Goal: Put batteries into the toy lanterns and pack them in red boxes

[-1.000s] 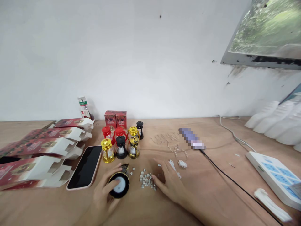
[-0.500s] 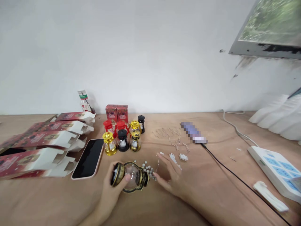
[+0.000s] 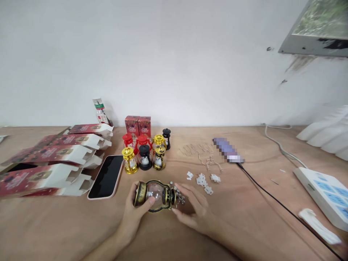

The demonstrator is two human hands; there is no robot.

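My left hand [image 3: 135, 213] grips a small black-and-gold toy lantern [image 3: 155, 194] held on its side just above the wooden table [image 3: 244, 224]. My right hand [image 3: 193, 211] rests beside the lantern's right end, fingers curled toward it over a pile of small silver button cells [image 3: 179, 197]. What its fingertips pinch is hidden. Behind stands a cluster of little lanterns [image 3: 144, 154] in red, gold and black. Small white plastic pieces [image 3: 204, 179] lie to the right.
A phone with a pink case [image 3: 106, 176] lies left of the lantern. Flat red-and-white cartons [image 3: 51, 161] are stacked at the left. Two red boxes [image 3: 137, 125] and a bottle [image 3: 100, 111] stand by the wall. A black cable [image 3: 272, 206] and white box [image 3: 323, 192] lie at right.
The left hand has turned the lantern from base-towards-me onto its side. The right hand has drawn in from the button cells to the lantern's right end. The view has shifted slightly.
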